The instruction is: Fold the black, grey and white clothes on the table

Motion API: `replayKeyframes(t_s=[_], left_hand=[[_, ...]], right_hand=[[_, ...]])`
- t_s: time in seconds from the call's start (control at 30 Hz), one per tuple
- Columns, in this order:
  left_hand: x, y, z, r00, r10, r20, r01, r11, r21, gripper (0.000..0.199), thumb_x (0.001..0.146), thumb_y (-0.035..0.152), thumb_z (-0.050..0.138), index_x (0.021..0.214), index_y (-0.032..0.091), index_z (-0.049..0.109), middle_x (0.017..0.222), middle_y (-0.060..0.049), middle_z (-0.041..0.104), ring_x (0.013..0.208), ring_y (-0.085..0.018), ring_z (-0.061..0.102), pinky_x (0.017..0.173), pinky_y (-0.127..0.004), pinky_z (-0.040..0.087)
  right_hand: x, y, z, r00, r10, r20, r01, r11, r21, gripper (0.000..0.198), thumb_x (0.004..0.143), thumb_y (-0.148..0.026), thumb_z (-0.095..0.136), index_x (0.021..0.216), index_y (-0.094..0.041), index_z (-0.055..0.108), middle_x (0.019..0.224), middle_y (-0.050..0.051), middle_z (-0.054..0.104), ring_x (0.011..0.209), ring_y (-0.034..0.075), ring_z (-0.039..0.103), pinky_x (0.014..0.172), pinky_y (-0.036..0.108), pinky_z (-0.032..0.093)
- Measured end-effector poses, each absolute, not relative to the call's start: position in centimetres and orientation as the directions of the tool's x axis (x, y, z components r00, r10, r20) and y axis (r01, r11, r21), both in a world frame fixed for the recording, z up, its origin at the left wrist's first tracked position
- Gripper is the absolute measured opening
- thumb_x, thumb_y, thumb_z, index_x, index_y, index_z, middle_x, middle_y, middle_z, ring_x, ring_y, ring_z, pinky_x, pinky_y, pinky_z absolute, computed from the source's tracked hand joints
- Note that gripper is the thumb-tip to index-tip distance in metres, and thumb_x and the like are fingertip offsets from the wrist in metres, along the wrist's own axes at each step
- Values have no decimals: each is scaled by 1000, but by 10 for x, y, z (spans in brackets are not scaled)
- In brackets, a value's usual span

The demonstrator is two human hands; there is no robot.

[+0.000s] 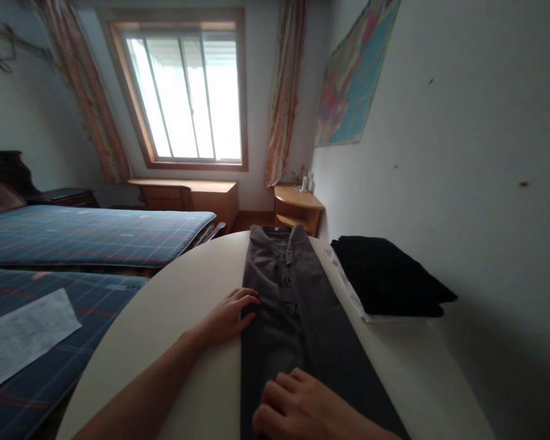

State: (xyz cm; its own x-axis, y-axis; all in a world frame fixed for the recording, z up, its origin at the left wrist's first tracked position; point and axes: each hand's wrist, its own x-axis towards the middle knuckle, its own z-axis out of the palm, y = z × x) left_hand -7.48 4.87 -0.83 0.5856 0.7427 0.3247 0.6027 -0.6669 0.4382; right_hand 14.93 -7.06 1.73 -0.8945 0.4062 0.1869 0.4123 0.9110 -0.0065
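Note:
A dark grey collared garment, folded into a long strip, lies along the white round table with its collar at the far end. Dark lettering shows partly on its front. My left hand rests at the strip's left edge, fingers and thumb apart, the tips touching the cloth. Nearer to me, my right hand is over the lower part of the garment with its fingers curled under. Whatever the right fingertips hold, if anything, is hidden beneath the hand.
Black folded cloth lies on a white sheet at the table's right, beside the wall. Two plaid mattresses stand to the left, the nearer bearing a paper sheet. A desk and corner shelf stand beyond, under the window.

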Motion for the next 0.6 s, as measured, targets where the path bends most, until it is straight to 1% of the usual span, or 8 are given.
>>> replayKeyframes(t_s=[0.07, 0.13, 0.2, 0.27, 0.33, 0.4, 0.5, 0.6], left_hand=[[-75, 49, -8, 583, 745, 324, 604, -664, 440, 28, 89, 18, 57, 116, 23, 61, 134, -7, 57, 126, -22, 50, 111, -38, 41], [-74, 49, -7, 576, 750, 326, 609, -660, 440, 29, 88, 17, 57, 116, 23, 61, 134, -7, 58, 126, -22, 51, 110, -38, 41], [-71, 48, -6, 558, 756, 342, 618, -654, 437, 29, 87, 17, 57, 116, 22, 61, 133, -8, 58, 125, -23, 52, 109, -40, 42], [-66, 46, -4, 543, 753, 372, 619, -658, 429, 30, 88, 18, 57, 117, 22, 60, 132, -8, 59, 123, -24, 53, 109, -43, 42], [-58, 39, -1, 563, 726, 395, 597, -688, 414, 30, 89, 18, 56, 119, 23, 60, 131, -7, 59, 122, -24, 53, 108, -43, 42], [-47, 28, 4, 627, 673, 392, 548, -739, 391, 32, 92, 19, 55, 122, 25, 60, 130, -6, 59, 121, -23, 53, 105, -41, 44], [-28, 6, 11, 738, 584, 339, 483, -807, 340, 33, 95, 22, 53, 127, 30, 59, 131, -4, 59, 117, -21, 54, 99, -37, 47], [-12, -16, 16, 835, 478, 273, 415, -873, 257, 34, 95, 26, 57, 128, 34, 58, 133, -1, 58, 113, -22, 56, 95, -38, 47]], right_hand=[[144, -71, 4, -910, 365, 197, 382, 923, 55, 20, 91, -43, 65, 90, -24, 60, 78, -2, 67, 63, 15, 56, 50, 30, 32], [147, -70, 0, -931, 316, 181, 320, 947, -6, 16, 94, -38, 61, 92, -23, 61, 79, -4, 67, 63, 13, 55, 49, 29, 31], [154, -68, 4, -956, 266, 126, 249, 959, -135, 9, 96, -31, 59, 94, -23, 62, 81, -4, 68, 65, 11, 56, 51, 25, 33], [162, -67, 11, -972, 235, 0, 225, 931, -287, 7, 95, -22, 60, 89, -21, 63, 78, -4, 68, 63, 9, 55, 51, 21, 34], [171, -66, 22, -955, 242, -172, 294, 848, -441, 13, 91, -17, 62, 78, -18, 63, 68, -5, 64, 54, 7, 49, 47, 19, 32], [180, -65, 38, -922, 266, -280, 383, 723, -575, 13, 87, -15, 63, 74, -18, 64, 63, -6, 60, 48, 6, 45, 44, 18, 30], [194, -56, 64, -876, 419, -238, 453, 548, -703, 9, 85, -22, 63, 85, -19, 71, 68, -5, 63, 55, 7, 53, 51, 16, 35], [210, -35, 76, -658, 747, -96, 590, 432, -682, 24, 92, -35, 55, 93, -18, 72, 70, -1, 65, 60, 10, 55, 55, 19, 38]])
